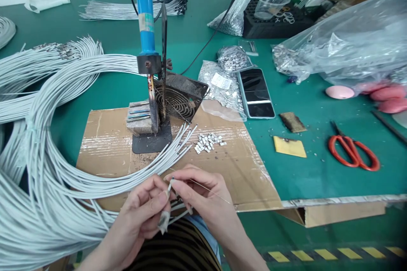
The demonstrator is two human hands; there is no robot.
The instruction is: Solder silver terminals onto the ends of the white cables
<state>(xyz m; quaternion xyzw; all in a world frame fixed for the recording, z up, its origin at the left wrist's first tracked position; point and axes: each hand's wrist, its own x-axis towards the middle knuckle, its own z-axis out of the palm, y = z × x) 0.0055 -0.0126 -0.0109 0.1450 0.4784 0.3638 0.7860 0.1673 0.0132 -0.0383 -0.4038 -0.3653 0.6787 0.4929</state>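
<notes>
Close to the table's front edge, my left hand [144, 207] pinches a white cable [169, 188] near its end. My right hand [202, 192] has thumb and index finger closed at the tip of that cable, where a tiny dark bit shows. A thin wire [211, 190] passes through my right hand and sticks out past its back. A whitish wrap [163, 221] hangs below my left fingers; I cannot tell what it is. Beyond my hands, a bundle of white cables [152, 175] lies with its ends fanned out beside small metal-and-white connectors [208, 142].
A blue-handled soldering iron [146, 29] stands tip-down on a black base [151, 144], beside a dark fan [181, 95]. Cardboard [235, 165] covers the work spot. To the right are a phone [257, 93], a yellow sponge [289, 147], orange scissors [352, 150] and plastic bags [346, 38].
</notes>
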